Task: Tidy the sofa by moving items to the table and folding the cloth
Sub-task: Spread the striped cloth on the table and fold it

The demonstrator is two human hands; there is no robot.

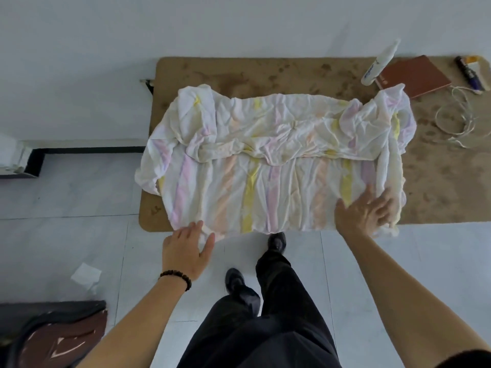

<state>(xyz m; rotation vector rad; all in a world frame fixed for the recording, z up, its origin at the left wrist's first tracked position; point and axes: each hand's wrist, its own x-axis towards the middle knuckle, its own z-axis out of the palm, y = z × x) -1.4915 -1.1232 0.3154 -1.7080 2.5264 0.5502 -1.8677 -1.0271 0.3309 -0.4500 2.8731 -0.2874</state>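
**Q:** How do the hands sit?
**A:** Both are spread, fingers straight. The right hand (366,211) presses flat on the cloth (265,168) at its near right corner, and the left hand (186,251) touches its near left corner.

**Q:** And the cloth?
**A:** It is soft, creased and white with pastel stripes, spread over the brown speckled table (438,181), its far edge bunched.

**Q:** Any containers?
**A:** One slim white bottle (377,65), contents not visible, beside a flat reddish-brown book (414,75). A looped white cable (457,115) lies near.

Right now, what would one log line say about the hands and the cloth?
cloth: spread on table, far edge folded over | left hand: open, touching near-left corner | right hand: open, flat on near-right corner
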